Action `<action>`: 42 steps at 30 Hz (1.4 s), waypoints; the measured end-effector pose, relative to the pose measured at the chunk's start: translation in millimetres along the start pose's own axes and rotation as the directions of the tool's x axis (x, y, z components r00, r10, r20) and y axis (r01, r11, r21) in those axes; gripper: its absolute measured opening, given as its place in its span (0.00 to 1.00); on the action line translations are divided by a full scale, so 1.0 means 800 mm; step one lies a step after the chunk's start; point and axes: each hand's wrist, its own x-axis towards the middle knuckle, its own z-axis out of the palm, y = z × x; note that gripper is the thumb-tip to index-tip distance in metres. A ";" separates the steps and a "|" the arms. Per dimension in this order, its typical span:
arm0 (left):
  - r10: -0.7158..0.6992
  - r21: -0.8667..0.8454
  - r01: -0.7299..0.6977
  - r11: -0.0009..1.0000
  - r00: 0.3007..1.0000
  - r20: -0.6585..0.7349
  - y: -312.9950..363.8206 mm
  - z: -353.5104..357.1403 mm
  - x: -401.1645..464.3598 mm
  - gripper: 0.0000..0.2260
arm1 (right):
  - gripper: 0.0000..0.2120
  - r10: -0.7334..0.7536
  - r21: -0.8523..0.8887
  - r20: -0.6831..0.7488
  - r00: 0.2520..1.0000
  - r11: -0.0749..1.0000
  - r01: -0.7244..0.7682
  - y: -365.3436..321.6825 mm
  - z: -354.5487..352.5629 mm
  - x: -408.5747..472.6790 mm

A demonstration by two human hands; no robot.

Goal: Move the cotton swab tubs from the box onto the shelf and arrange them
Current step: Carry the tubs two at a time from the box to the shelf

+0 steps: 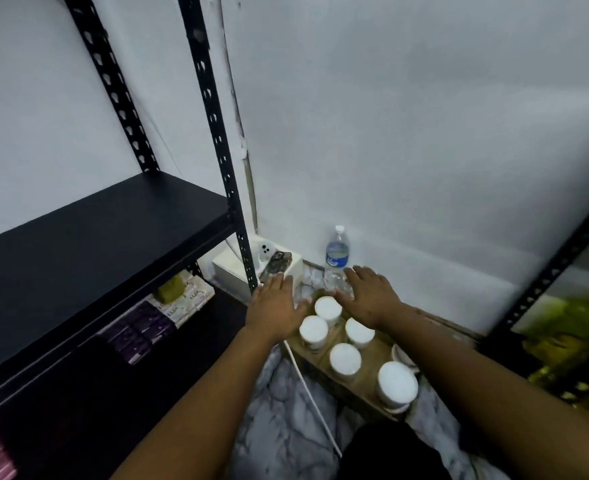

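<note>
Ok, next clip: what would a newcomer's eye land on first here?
Probably the cluster of white-lidded tubs standing in the cardboard box on the floor, with the left hand and right hand spread open over its far end. Next, the bare black shelf at left, and the water bottle by the wall.

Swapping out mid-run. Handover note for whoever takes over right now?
Left hand: open, holding nothing, over the box's far left edge.
Right hand: open, holding nothing, over the far end.
Cotton swab tubs: five white-lidded ones upright in the cardboard box on the floor, a sixth lid partly hidden.
Black shelf: no tubs on the part in view.
Done: nothing moved.
Left: move all tubs, then arrange them.
</note>
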 end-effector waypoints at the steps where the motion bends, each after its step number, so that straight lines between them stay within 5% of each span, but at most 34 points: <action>1: 0.009 -0.008 -0.009 1.000 1.000 0.015 0.004 0.014 0.007 0.30 | 0.33 0.022 0.012 0.010 1.000 1.000 -0.022 0.013 0.011 0.000; 13: 0.110 -0.116 -0.084 0.990 0.966 0.233 0.051 0.205 0.048 0.31 | 0.33 0.244 0.081 0.120 0.962 0.964 -0.254 0.149 0.158 -0.030; 26: 0.309 -0.176 -0.273 0.946 0.922 0.233 0.111 0.347 0.053 0.42 | 0.39 0.398 0.128 0.090 0.913 0.904 -0.407 0.266 0.244 -0.035; 33: 0.324 -0.361 -0.217 0.907 0.906 0.271 0.130 0.398 0.037 0.53 | 0.45 0.387 0.298 0.052 0.921 0.874 -0.384 0.302 0.279 -0.026; 42: 0.266 -0.582 -0.063 0.811 0.925 0.270 0.132 0.437 0.029 0.50 | 0.48 0.444 0.561 -0.069 0.893 0.758 -0.334 0.312 0.309 -0.023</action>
